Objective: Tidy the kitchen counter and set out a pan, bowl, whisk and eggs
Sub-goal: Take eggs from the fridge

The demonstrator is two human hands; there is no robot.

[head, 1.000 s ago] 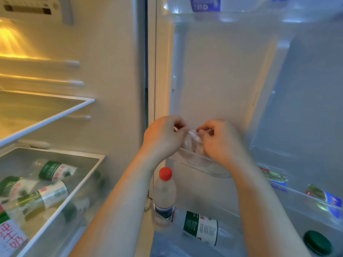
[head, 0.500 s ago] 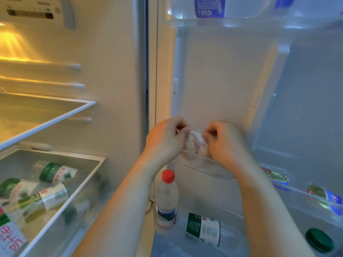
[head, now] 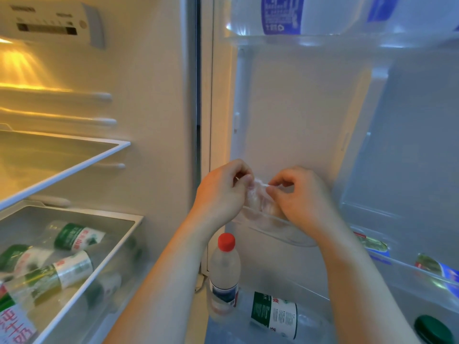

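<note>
I watched both hands work at the small clear door bin (head: 294, 235). The left hand (head: 219, 194) pinched the left edge of a thin plastic bag (head: 258, 194) sitting in that bin, thumb and fingers closed on the film. The right hand (head: 300, 197) pinched the bag's right edge likewise. The bag's pale contents were too blurred to name. A red-capped bottle (head: 224, 271) stood below the bin.

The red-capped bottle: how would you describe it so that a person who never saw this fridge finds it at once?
Find the open fridge door on the right, then its lowest visible shelf. The red-capped bottle stands upright at that shelf's left end, under the left hand. Its neighbour, a green-labelled bottle, lies on its side; only this one has a red cap.
</note>
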